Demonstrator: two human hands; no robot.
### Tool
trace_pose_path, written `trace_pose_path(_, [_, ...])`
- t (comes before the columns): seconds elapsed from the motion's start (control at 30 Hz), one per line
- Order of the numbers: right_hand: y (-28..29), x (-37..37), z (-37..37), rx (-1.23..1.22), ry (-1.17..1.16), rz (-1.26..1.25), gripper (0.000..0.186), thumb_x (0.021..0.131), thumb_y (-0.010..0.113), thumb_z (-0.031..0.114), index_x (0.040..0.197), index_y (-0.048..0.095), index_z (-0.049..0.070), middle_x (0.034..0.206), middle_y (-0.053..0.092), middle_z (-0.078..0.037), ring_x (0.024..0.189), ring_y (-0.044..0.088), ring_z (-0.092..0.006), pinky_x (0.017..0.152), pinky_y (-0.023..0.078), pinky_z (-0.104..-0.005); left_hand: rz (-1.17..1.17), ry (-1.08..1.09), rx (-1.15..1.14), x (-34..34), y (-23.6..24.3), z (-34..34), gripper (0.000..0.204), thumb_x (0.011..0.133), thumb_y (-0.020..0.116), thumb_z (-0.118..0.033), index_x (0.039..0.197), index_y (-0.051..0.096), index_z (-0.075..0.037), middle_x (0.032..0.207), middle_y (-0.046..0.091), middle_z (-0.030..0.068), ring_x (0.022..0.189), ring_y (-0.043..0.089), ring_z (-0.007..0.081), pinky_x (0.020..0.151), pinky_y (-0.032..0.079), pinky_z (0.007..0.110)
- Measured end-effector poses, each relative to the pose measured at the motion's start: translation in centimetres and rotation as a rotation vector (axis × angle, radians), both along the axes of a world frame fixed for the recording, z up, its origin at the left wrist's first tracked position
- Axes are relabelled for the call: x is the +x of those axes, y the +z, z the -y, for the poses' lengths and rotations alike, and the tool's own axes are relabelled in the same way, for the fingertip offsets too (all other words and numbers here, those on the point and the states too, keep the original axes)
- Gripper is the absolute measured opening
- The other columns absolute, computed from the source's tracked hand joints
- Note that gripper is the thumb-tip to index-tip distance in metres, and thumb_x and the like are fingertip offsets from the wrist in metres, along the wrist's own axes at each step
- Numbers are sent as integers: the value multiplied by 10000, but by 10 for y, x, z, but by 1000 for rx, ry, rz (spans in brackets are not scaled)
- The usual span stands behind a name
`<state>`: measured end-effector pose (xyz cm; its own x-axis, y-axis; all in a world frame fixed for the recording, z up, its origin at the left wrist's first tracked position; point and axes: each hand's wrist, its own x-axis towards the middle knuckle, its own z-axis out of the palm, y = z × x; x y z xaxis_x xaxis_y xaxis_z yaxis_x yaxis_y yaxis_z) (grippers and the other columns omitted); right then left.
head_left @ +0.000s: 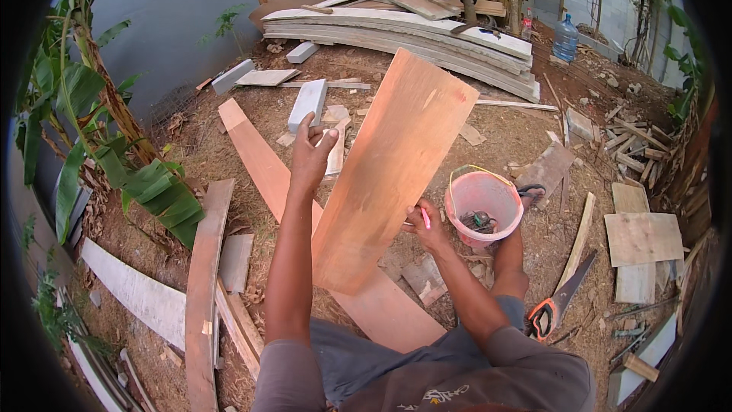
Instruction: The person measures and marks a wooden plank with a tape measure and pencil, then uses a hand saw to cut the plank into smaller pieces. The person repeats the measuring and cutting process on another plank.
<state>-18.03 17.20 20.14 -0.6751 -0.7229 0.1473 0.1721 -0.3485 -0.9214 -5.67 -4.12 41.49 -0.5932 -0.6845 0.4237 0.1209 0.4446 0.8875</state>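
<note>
A broad reddish-brown board (396,160) slants up in front of me, its lower end over a long thin plank (393,313) that runs beneath it. My right hand (431,233) is closed at the board's right edge, with a pink pen-like stick (426,218) between the fingers. Left of the board, my left hand (313,154) is raised with thumb and fingers apart and nothing visible in it. Whether it touches the board's edge is unclear. What supports the board underneath is hidden.
A pink bucket (488,202) holding small dark items stands right of my hand, near my foot. An orange-handled handsaw (560,297) lies further right. Planks (210,282) lie left, stacked long boards (404,42) behind. A white block (308,105) sits beyond my left hand.
</note>
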Motion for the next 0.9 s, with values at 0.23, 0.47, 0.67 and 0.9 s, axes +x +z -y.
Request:
trace_pose_path(0.23, [-30,-49,-37,-37,-181,210,246,1011,653,262,1173,604,84,966,634,7,785,619,-88,700,567,-260,-63,422,318,143,-197,18,597,1003,620,-278,1486,426,14,1393,536,228,1282,555,307,1034,474,400])
trace_pose_path(0.47, [-48,-113,-76,28,-316,345,366,1030,611,198,1361,515,75,1210,667,-95,1055,700,-234,848,637,-382,121,55,854,163,-283,-22,521,1093,433,-368,1523,409,-76,1409,590,139,1226,618,269,1003,490,382])
trace_pose_path(0.67, [-68,-131,-92,32,-376,440,369,1034,591,163,1382,499,83,1297,635,-112,1157,664,-268,922,619,-412,94,-345,946,139,-285,-36,543,1086,454,-361,1532,383,-61,1370,608,147,1113,665,218,983,517,385])
trace_pose_path(0.9, [-69,-115,-82,33,-363,379,299,1033,613,223,1286,525,90,1177,657,-62,1065,674,-204,863,604,-325,153,-360,864,140,-287,-33,712,969,667,-152,1578,305,-77,1317,637,144,1076,676,222,909,555,350])
